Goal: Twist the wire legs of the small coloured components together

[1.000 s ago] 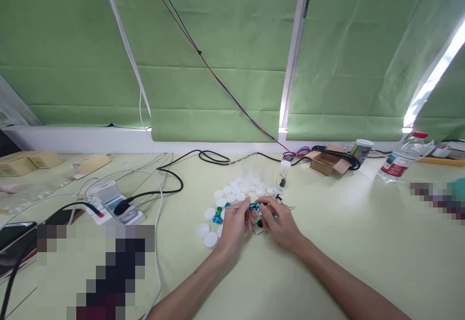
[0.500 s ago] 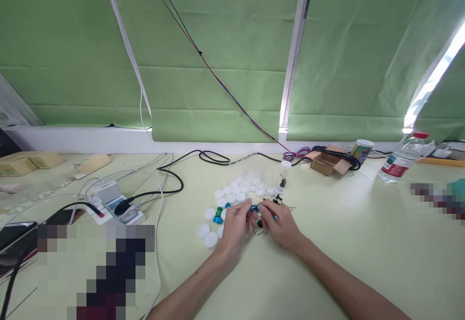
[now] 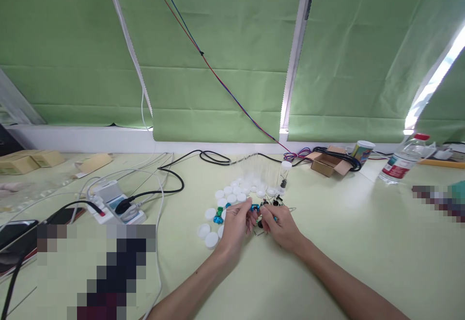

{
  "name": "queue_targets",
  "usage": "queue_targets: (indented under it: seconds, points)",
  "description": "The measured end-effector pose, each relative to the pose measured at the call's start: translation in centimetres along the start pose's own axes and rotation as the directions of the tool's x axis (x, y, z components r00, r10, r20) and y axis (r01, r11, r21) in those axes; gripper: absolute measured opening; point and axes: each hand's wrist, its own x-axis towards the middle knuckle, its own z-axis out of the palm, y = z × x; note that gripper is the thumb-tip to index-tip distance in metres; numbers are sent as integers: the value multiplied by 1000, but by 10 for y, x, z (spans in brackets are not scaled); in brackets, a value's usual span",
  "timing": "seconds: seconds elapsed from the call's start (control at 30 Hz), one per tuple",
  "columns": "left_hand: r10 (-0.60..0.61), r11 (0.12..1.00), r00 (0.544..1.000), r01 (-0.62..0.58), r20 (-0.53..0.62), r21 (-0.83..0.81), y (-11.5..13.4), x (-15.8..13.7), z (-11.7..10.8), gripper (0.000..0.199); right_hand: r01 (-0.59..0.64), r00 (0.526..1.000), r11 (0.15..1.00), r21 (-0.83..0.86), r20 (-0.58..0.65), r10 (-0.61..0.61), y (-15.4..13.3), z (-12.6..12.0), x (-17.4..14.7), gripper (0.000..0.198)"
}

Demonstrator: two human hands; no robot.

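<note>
Close together over the table, my two hands meet at a small shiny blue part (image 3: 255, 207). My left hand (image 3: 236, 222) pinches it between thumb and fingertips, and a thin pale rod or wire juts out leftward from that grip. The fingers of my right hand (image 3: 278, 224) are closed at the part's right end; whether they hold it or a tinier piece is hidden. Left of my hands lie small green and blue pieces (image 3: 219, 215) among white round caps (image 3: 210, 214). Small black parts with thin metal legs (image 3: 276, 202) lie just behind my right hand.
Clear tubes (image 3: 259, 169) stand behind the caps, alongside a white-capped tube (image 3: 286, 166) with dark parts inside. Farther right are an open cardboard box (image 3: 326, 162), a can (image 3: 363, 150) and a water bottle (image 3: 401, 162). A power strip (image 3: 116, 203) with cables lies left.
Both hands stay almost in place, still meeting at the blue part. The right fingertips have shifted very slightly; the whole view has moved a little.
</note>
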Motion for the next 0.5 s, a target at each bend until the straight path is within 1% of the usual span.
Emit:
queue_targets:
  seconds: [0.1, 0.27, 0.5]
  points:
    - [-9, 1000, 1000, 9, 8, -5, 1, -1, 1, 47, -17, 1000, 1000, 3, 5, 17, 0, -1, 0, 46]
    - [-2, 1000, 1000, 2, 18, -6, 2, -2, 2, 45, -37, 999, 998, 54, -21, 38, -1, -2, 0, 25]
    - [38, 999, 999, -38, 15, 10, -1, -1, 0, 45, 5, 1000, 996, 84, 12, -6, -4, -2, -2, 21]
